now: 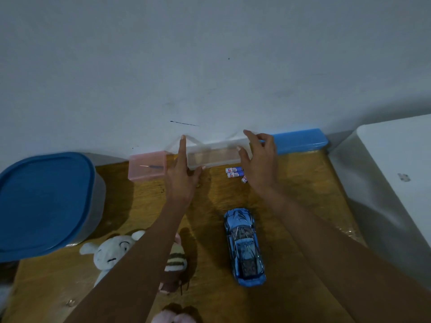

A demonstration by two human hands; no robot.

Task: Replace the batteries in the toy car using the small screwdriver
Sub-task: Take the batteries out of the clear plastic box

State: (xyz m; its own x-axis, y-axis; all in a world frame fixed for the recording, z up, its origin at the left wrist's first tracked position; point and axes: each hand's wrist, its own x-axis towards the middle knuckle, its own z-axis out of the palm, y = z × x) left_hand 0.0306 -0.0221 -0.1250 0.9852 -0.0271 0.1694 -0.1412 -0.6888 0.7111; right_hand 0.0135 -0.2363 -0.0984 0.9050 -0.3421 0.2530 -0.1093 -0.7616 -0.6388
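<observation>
Toy car (244,247) behind both hands at clear box (213,157).

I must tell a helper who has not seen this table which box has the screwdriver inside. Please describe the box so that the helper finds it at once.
Look along the white wall at the back of the wooden table, where three flat boxes stand in a row. Take the pink box at the left end, beside the big blue-lidded tub. Its neighbours are clear and blue; only this one shows a thin screwdriver through its lid.
</observation>
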